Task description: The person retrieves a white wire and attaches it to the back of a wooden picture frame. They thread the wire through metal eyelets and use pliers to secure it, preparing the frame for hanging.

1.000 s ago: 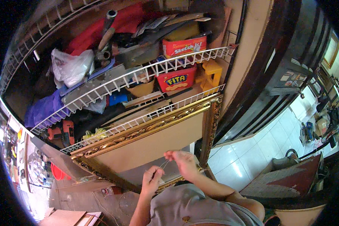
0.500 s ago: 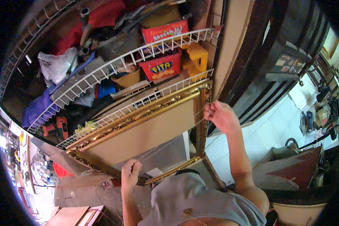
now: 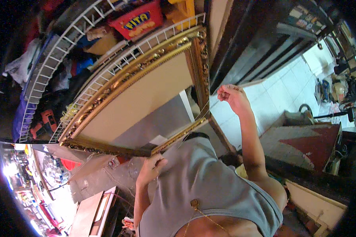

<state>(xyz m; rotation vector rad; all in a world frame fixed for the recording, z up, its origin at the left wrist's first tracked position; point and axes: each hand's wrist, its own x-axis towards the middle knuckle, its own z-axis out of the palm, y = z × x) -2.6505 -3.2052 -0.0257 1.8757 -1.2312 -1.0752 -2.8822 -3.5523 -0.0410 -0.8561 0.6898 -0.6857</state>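
Note:
A thin, pale string point(image 3: 199, 116) slants between my two hands, sagging in front of my grey top. My right hand point(image 3: 234, 98) is raised, its fingertips pinched on the string's upper end. Lower and to the left, near my waist, my left hand point(image 3: 151, 169) is closed with its thumb on top; the string runs toward it, though the grip itself is hard to make out. Before me stands a large ornate gold frame point(image 3: 118, 82), tilted, with a beige and grey surface inside it. Neither hand touches the frame.
White wire shelves point(image 3: 55, 59) behind the frame hold a red box point(image 3: 136, 21), an orange power drill point(image 3: 47, 120) and plastic bags. A dark slatted door point(image 3: 261, 51) stands right, beside white floor tiles point(image 3: 281, 85). Flat boards point(image 3: 87, 213) lie lower left; a red-and-grey panel point(image 3: 304, 146) is at right.
Both hands have moved away from the frame, the right one off its right side. The string, taut across the frame before, now hangs slacker. My view has tilted down toward my body.

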